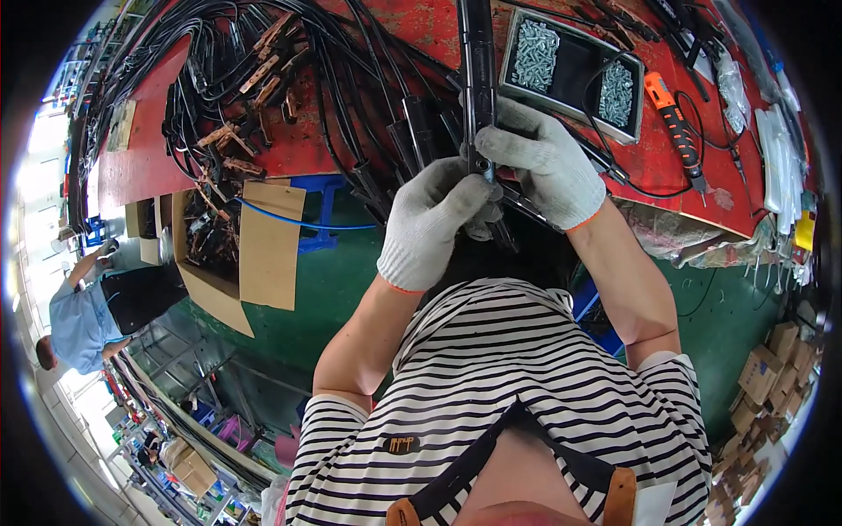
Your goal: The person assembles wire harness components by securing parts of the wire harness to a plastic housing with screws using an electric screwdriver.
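Both my hands wear white knit gloves and are closed round a long black tube-shaped part [478, 79] held upright over the table's near edge. My left hand [434, 217] pinches its lower end, where a small round hole and a bit of bare metal show. Higher up, my right hand [545, 158] grips the same part between thumb and fingers. Several black handles on cables [412, 131] lie just beyond the left hand. Past the right hand sits a metal tray [570, 105] with two heaps of small silver screws [535, 54].
An orange-and-black electric screwdriver [675, 127] lies on the red table [724, 197] at right. Copper-coloured clamps [267, 74] and black cables cover its left. Below stands an open cardboard box [272, 250] of similar clamps. Another person [83, 324] is at far left; cartons [763, 373] are stacked at right.
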The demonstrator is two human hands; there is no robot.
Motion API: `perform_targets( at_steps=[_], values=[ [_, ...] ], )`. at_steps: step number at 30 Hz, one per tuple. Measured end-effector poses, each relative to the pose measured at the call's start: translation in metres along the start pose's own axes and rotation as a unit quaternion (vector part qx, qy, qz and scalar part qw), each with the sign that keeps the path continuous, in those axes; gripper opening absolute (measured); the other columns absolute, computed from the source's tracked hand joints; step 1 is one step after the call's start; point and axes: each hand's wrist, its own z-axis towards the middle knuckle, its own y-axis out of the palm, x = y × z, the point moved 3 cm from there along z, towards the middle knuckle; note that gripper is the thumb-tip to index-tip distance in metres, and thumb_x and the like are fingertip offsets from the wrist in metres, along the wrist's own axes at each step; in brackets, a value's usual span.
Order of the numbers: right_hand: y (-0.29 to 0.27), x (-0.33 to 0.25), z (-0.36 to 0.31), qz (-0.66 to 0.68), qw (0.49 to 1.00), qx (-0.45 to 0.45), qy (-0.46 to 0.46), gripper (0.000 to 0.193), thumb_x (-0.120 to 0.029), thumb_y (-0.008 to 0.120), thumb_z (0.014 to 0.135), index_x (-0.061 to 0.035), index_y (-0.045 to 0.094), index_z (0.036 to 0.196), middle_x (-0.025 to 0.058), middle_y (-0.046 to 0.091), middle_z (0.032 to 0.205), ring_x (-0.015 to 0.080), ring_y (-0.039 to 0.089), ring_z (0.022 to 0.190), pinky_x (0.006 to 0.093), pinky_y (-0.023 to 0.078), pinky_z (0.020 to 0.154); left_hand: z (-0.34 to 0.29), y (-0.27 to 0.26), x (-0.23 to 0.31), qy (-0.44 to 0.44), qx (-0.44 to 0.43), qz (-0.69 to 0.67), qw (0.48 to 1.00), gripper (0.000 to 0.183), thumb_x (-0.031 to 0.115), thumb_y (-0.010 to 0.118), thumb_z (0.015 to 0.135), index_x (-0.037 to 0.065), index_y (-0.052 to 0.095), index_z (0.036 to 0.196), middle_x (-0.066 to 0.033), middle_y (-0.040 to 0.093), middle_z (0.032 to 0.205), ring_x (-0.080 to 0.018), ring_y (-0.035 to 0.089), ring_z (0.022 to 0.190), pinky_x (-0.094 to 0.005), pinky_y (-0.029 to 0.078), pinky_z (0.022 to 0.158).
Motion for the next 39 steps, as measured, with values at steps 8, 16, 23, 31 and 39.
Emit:
perform_targets(
  at_steps=[8, 16, 23, 31, 39],
  values=[
    [0.002, -0.002, 0.001, -0.005, 1.0, -0.007, 0.022, 0.05, -0.018, 0.079, 0.092, -0.0034, 0.064, 0.138, 0.0037, 0.071, 0.105, 0.0116, 0.066, 0.092, 0.0257, 0.052, 0.079, 0.001, 0.002, 0.001, 0.005, -0.027, -0.056, 0.998, 0.04, 0.026, 0.066, 0.106, -0.003, 0.059, 0.133, -0.014, 0.074, 0.116, -0.0198, 0.074, 0.093, -0.0337, 0.061, 0.074],
    [0.009, -0.001, 0.003, -0.006, 1.0, 0.001, 0.007, 0.032, -0.017, 0.076, 0.095, -0.0056, 0.067, 0.124, 0.0039, 0.071, 0.108, 0.0102, 0.065, 0.088, 0.0249, 0.052, 0.074, 0.006, 0.009, -0.001, 0.024, -0.046, -0.028, 0.998, 0.04, 0.032, 0.063, 0.108, -0.001, 0.06, 0.129, -0.0078, 0.071, 0.106, -0.0147, 0.067, 0.085, -0.0288, 0.056, 0.072],
    [-0.002, -0.013, 0.002, -0.093, 0.995, -0.032, 0.019, 0.051, -0.028, 0.073, 0.1, -0.0008, 0.062, 0.141, 0.0041, 0.07, 0.107, 0.0113, 0.065, 0.083, 0.0278, 0.056, 0.071, 0.008, 0.013, 0.0, 0.107, -0.002, 0.067, 0.992, 0.043, 0.035, 0.065, 0.106, -0.002, 0.061, 0.129, -0.008, 0.07, 0.096, -0.0133, 0.066, 0.07, -0.0285, 0.054, 0.057],
    [-0.109, -0.079, 0.068, -0.688, 0.696, 0.13, -0.16, 0.038, -0.032, 0.069, 0.096, -0.0093, 0.073, 0.127, 0.0142, 0.074, 0.121, 0.0337, 0.069, 0.115, 0.0426, 0.052, 0.104, 0.003, 0.003, 0.018, 0.036, 0.019, 0.0, 0.999, 0.036, 0.029, 0.063, 0.105, -0.001, 0.063, 0.125, -0.0068, 0.07, 0.092, -0.0132, 0.066, 0.065, -0.0269, 0.054, 0.055],
    [-0.104, -0.066, 0.09, -0.859, 0.469, 0.024, -0.205, 0.022, -0.029, 0.069, 0.092, -0.0136, 0.077, 0.105, 0.0111, 0.07, 0.105, 0.0342, 0.064, 0.107, 0.0495, 0.055, 0.09, 0.011, 0.002, 0.009, -0.004, -0.012, -0.005, 1.0, 0.034, 0.026, 0.065, 0.104, -0.003, 0.063, 0.12, -0.0081, 0.07, 0.089, -0.0142, 0.065, 0.067, -0.0291, 0.055, 0.058]
  ],
)
